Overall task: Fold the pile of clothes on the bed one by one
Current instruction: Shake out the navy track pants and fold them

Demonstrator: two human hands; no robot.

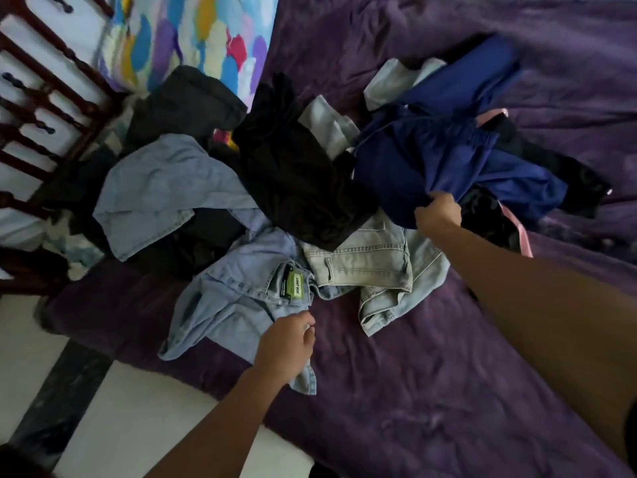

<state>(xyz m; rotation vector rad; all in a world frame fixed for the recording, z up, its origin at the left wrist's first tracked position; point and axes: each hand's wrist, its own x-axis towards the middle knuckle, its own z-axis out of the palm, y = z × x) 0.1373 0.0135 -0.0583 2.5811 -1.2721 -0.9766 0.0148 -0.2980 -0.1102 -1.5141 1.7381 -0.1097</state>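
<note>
A heap of clothes lies across the purple bed cover [431, 391]. Nearest me are light blue jeans [241, 298] with a green label at the waistband. My left hand [287, 345] grips their lower edge. Beside them sits a pale grey-green denim piece [365, 263]. A black garment [293, 174] lies over the middle of the heap. My right hand [438, 213] grips the hem of navy blue trousers [427, 150], which rise slightly off the pile. A light blue shirt [165, 188] lies at the left.
A dark grey garment [182, 101] sits at the back left against a colourful patterned pillow [193, 39]. The dark wooden headboard [38, 108] runs along the left. White floor tile [113, 415] shows below the bed's edge. Black and pink clothing [510, 215] lies at the right.
</note>
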